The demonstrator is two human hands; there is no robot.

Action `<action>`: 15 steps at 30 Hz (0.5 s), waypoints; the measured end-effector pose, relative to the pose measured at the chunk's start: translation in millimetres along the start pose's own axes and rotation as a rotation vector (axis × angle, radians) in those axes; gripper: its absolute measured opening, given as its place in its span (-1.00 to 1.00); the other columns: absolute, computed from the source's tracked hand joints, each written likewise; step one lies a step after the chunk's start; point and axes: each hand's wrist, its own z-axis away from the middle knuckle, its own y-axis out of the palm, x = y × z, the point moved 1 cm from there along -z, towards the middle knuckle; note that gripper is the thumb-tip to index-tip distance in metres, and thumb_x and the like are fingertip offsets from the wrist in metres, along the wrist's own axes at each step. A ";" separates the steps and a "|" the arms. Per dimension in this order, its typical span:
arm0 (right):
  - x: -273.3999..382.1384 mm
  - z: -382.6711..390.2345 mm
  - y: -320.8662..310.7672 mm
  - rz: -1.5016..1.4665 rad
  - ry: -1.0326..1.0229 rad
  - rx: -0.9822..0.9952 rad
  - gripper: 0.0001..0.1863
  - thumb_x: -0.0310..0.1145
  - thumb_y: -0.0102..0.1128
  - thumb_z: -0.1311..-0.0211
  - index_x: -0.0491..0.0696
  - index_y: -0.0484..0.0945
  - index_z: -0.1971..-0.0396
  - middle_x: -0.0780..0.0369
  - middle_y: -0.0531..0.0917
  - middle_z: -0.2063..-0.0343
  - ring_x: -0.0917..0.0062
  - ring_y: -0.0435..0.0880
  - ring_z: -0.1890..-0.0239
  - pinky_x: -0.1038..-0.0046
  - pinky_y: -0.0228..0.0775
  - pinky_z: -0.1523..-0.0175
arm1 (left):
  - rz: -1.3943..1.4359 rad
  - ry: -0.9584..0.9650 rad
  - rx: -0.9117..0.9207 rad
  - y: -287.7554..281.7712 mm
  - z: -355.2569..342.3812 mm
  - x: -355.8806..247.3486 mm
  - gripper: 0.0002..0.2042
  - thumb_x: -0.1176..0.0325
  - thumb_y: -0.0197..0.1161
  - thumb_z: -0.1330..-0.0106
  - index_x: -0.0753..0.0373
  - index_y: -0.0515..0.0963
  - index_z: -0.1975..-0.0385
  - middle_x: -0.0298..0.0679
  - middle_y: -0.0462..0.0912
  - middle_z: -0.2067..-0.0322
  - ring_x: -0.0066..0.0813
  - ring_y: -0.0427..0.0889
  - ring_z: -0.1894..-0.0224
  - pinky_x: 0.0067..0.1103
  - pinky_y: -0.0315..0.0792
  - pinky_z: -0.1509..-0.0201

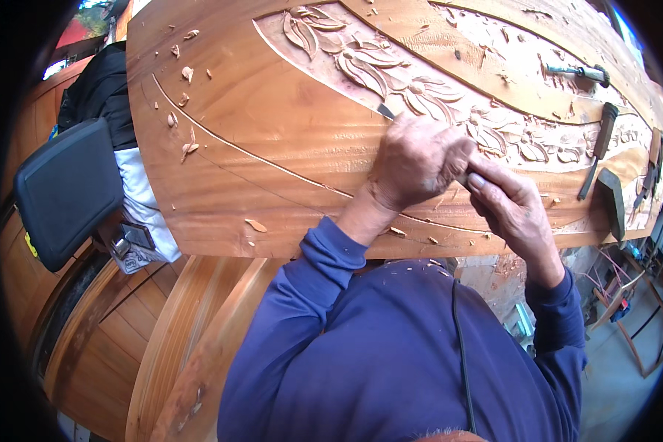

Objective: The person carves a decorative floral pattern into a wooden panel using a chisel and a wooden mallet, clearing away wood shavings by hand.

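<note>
Fingers of both hands (pixel 449 173) grip a chisel (pixel 385 112) on carved wood panel (pixel 272 132).

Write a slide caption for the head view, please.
Both hands guide a chisel along a floral relief on a wooden panel.

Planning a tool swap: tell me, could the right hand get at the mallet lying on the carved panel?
Probably yes. The mallet lies uncovered on the panel, right of the right hand, with nothing between them; but that hand grips the chisel alongside the left hand.
</note>
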 end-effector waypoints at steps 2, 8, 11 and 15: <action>2.3 5.1 -12.2 0.130 -0.052 0.009 -0.62 -0.45 0.15 -0.52 -0.12 0.57 -0.27 0.38 0.63 0.36 0.77 0.46 0.42 0.65 0.35 0.33 | -0.057 0.139 -0.030 3.3 0.7 -5.4 -0.73 0.15 0.18 -0.48 0.21 0.63 0.34 -0.16 0.56 0.49 -0.13 0.56 0.42 -0.30 0.41 0.25; -9.0 1.8 -23.5 -0.165 -0.477 -0.112 -0.34 0.03 0.19 -0.47 -0.30 0.49 -0.22 0.07 0.68 0.09 0.39 0.68 0.17 0.36 0.51 0.00 | -0.066 0.058 -0.155 -1.4 4.6 -13.0 -0.72 0.10 0.25 -0.47 0.21 0.63 0.18 -0.14 0.64 0.33 -0.15 0.63 0.34 -0.29 0.49 0.24; 7.9 -53.1 11.6 0.037 -0.924 -0.156 -0.55 -0.18 0.12 -0.55 -0.28 0.52 -0.14 -0.04 0.56 -0.15 0.26 0.56 -0.19 0.17 0.36 -0.34 | 0.247 -0.071 -0.323 -2.8 -5.6 -17.1 -0.72 0.18 0.36 -0.40 0.28 0.61 0.12 -0.07 0.63 0.33 -0.06 0.63 0.34 -0.25 0.54 0.25; 68.6 -143.4 36.4 -0.463 -0.806 0.169 -0.55 -0.10 -0.14 -0.65 -0.14 0.34 -0.25 0.11 0.60 0.17 0.35 0.64 0.20 0.17 0.58 -0.03 | 0.140 -0.163 -0.596 -61.7 -44.5 58.3 -0.71 0.13 0.26 -0.50 0.28 0.55 0.28 -0.04 0.60 0.38 -0.08 0.66 0.33 -0.30 0.52 0.23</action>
